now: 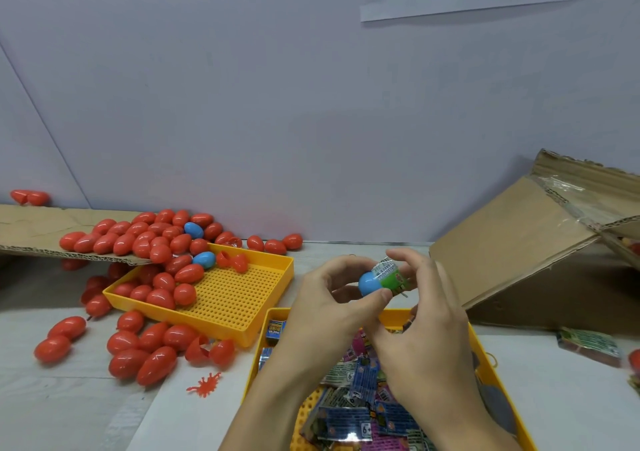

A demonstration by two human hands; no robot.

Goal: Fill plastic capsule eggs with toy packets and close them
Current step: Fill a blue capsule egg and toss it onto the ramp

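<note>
My left hand point(329, 298) grips a blue capsule egg point(369, 283) above the near yellow tray point(391, 315). A green toy packet point(393, 277) sticks out of the egg's open side. My right hand point(429, 315) pinches that packet with its fingertips, thumb below and fingers above. The tray beneath my hands holds several toy packets point(356, 405) in blue, pink and green.
A second yellow perforated tray point(239, 298) at the left holds red eggs point(162, 288) and a blue egg point(204, 259). More red eggs lie on a cardboard sheet point(31, 229) and on the table. A tipped cardboard box point(540, 253) stands at the right, a loose packet point(588, 345) beside it.
</note>
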